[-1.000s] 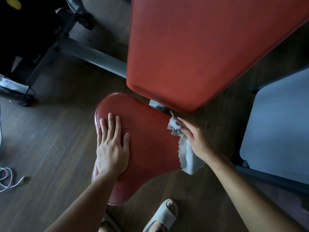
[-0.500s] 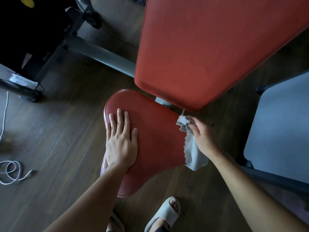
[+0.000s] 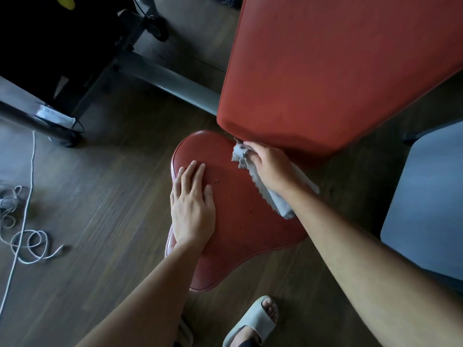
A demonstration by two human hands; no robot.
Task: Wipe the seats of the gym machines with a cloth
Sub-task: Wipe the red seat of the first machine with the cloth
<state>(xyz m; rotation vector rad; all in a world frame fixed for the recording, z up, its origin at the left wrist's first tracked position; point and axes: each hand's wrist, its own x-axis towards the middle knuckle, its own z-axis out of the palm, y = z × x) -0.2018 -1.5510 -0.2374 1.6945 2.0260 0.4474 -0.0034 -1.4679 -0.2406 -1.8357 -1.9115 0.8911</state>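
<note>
A red padded seat (image 3: 240, 221) of a gym bench lies in the middle of the view, with small dark specks on it. Above it slants the long red back pad (image 3: 325, 66). My left hand (image 3: 193, 209) rests flat on the seat's left side, fingers together, holding nothing. My right hand (image 3: 270, 169) grips a bunched grey cloth (image 3: 265, 191) and presses it on the seat's far right part, close under the back pad's lower edge. One end of the cloth trails back along my wrist.
A grey metal frame bar (image 3: 170, 83) runs behind the seat. Dark equipment (image 3: 50, 58) fills the upper left. A white cord (image 3: 25, 221) lies coiled on the wooden floor at left. A grey-blue pad (image 3: 431, 196) stands at right. My sandalled foot (image 3: 255, 321) is below the seat.
My right hand has carried the cloth from the seat's right edge up and inward onto the seat, near the back pad. The left hand stays flat on the seat. The view has shifted.
</note>
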